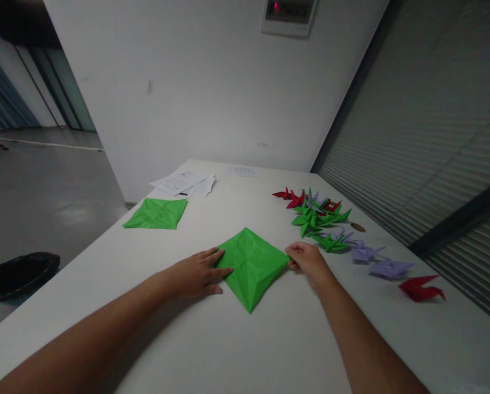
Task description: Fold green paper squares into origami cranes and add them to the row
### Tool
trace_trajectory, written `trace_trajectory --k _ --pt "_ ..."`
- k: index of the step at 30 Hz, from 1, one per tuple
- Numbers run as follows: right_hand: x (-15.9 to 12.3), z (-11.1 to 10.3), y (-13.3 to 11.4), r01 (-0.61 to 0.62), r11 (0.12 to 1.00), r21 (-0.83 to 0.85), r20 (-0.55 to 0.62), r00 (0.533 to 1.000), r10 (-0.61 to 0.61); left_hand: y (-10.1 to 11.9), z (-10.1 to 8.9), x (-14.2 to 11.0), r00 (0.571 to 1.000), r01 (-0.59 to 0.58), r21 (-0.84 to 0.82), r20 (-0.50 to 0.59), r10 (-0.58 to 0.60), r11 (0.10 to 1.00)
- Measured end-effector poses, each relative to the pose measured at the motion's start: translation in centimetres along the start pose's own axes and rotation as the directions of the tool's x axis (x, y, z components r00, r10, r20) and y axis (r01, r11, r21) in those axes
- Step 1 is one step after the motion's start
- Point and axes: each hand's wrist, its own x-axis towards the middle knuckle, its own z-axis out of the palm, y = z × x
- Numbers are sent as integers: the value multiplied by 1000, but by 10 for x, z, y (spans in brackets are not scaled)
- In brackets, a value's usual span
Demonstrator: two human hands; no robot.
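A creased green sheet of origami paper [251,262] lies on the white table [228,350] in front of me, turned so one corner points toward me. My left hand [202,272] rests with spread fingers at the sheet's left corner, its fingertips on the paper. At the opposite corner, my right hand [306,260] pinches the tip of the sheet between thumb and fingers. Fold lines run across the paper and meet near its middle.
Another creased green sheet [157,213] lies at the left edge, near printed papers [183,183]. Along the right side sit several folded paper cranes, including a pile [310,213], a purple one [390,268] and a red one [422,288]. A black-lined bin [19,276] stands left.
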Motion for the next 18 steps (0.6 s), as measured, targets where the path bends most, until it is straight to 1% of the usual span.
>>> trace_trajectory --k 3,7,10,13,15,17,18 --pt "1 -1 1 -7 1000 16 13 1000 7 -2 -3 -1 999 49 -18 -3 -49 999" --pt "0 0 4 -26 1000 17 68 997 25 -11 -7 -2 982 179 -37 -50 -181 983" --pt "-2 2 6 -18 1000 20 121 993 15 -19 -8 -1 948 294 -93 -98 -303 951" --pt "-3 2 6 -4 1000 4 172 985 3 -25 -7 0 903 395 -184 -103 -418 900" --pt "-5 1 3 65 995 -70 176 983 -52 -28 -5 1 880 432 -240 -101 -465 870" --pt "-7 0 -2 209 960 -187 180 968 -176 -31 -3 2 873 432 -293 -102 -478 853" --pt "-9 0 -4 288 928 -238 191 950 -246 -32 -3 2 872 426 -319 -103 -478 846"
